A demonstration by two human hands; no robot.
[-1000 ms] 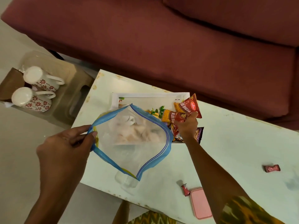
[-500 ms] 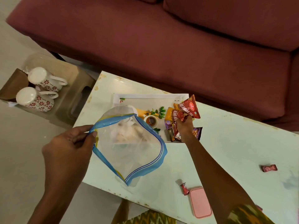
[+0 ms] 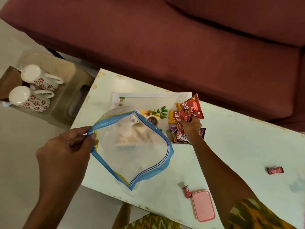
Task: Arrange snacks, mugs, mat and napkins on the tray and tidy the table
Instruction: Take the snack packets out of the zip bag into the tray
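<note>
A pale, chipped table (image 3: 231,146) is filling the frame's centre, with a maroon sofa (image 3: 165,38) stretching across the top. The white tray (image 3: 148,96) is sitting at centre. The right hand (image 3: 191,125) is closing its fingers on snack packets (image 3: 183,113) over the tray's right end. The left hand (image 3: 66,151) is pinching the open zip bag (image 3: 132,146), whose contents are blurring. Two mugs (image 3: 33,90) are waiting upper left, off the table.

The left hand (image 3: 66,151) pinches an open zip bag (image 3: 132,146); the right hand (image 3: 191,125) grips snack packets (image 3: 184,113) over the tray (image 3: 148,100).
</note>
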